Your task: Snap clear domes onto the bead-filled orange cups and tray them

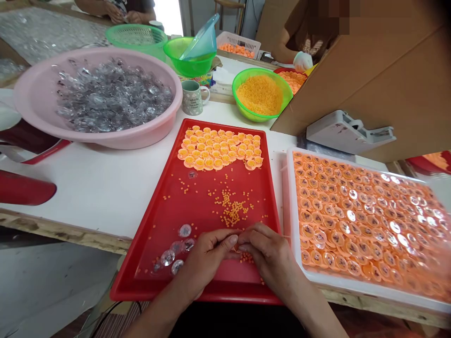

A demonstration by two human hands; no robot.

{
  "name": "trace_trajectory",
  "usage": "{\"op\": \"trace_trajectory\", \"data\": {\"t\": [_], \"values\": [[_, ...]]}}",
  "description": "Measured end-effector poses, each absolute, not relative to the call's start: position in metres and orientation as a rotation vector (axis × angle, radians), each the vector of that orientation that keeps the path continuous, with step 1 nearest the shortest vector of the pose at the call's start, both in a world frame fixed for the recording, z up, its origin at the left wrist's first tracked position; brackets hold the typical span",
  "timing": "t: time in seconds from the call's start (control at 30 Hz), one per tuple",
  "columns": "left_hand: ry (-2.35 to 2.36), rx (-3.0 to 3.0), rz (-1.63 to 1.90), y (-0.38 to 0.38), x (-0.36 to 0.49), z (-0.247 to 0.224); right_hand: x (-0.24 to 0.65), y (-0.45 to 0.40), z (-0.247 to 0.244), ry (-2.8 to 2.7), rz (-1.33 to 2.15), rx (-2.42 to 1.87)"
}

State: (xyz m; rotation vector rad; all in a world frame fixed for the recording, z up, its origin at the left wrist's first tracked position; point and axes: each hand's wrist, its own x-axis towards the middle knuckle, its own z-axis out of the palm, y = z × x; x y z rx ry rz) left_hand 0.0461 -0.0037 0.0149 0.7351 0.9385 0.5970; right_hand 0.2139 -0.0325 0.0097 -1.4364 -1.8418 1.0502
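Spanning most of the view: one white worktop (pixel 116 188), rough wooden edge toward me. At right, one brown cardboard panel (pixel 387 61), tilted. On the far side, two people, one with a white-gloved hand (pixel 303 61). One white tray (pixel 352 284), right, packed with rows of orange pieces with shiny clear tops. One red tray (pixel 190 211), directly before me. One pink basin (pixel 38 89), left, heaped with clear plastic parts. One bright green bowl (pixel 246 111), beyond the red tray, filled with yellow-orange beads. One white tape dispenser (pixel 338 131) against the cardboard. My left hand (pixel 214 249) and right hand (pixel 266 246) – fingertips together, pinched narrow on a small piece (pixel 235 240), mostly hidden, kind unclear – over the red tray's near half. One printed mug (pixel 192 101), beside the pink basin. Orange cups (pixel 211 145), grouped at the red tray's far end. Clear caps (pixel 168 257), several, near-left corner. Loose beads (pixel 232 213), scattered mid-tray – smallest entry.
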Motion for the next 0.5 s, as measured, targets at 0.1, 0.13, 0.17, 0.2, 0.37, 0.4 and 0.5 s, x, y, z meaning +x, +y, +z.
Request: {"op": "trace_trajectory", "data": {"t": [0.1, 0.13, 0.17, 0.2, 0.37, 0.4, 0.5], "values": [[0.929, 0.773, 0.554, 0.0, 0.045, 0.015, 0.213, -0.032, 0.012, -1.855, 1.025, -1.449], [0.926, 0.793, 0.533, 0.0, 0.045, 0.014, 0.212, -0.031, 0.012, -1.848, 1.019, -1.446], [0.922, 0.813, 0.512, 0.0, 0.045, 0.013, 0.211, -0.03, 0.012, -1.832, 1.003, -1.444], [0.918, 0.826, 0.498, 0.0, 0.044, 0.012, 0.209, -0.03, 0.012, -1.804, 0.968, -1.447], [0.981, 0.785, 0.636, -0.005, 0.043, 0.009, 0.199, -0.04, 0.006, -1.451, 0.693, -1.575], [0.99, 0.803, 0.664, -0.006, 0.042, 0.009, 0.197, -0.044, 0.004, -1.383, 0.718, -1.583], [0.952, 0.886, 0.699, -0.007, 0.041, 0.011, 0.194, -0.054, 0.003, -1.29, 0.853, -1.525]]}}
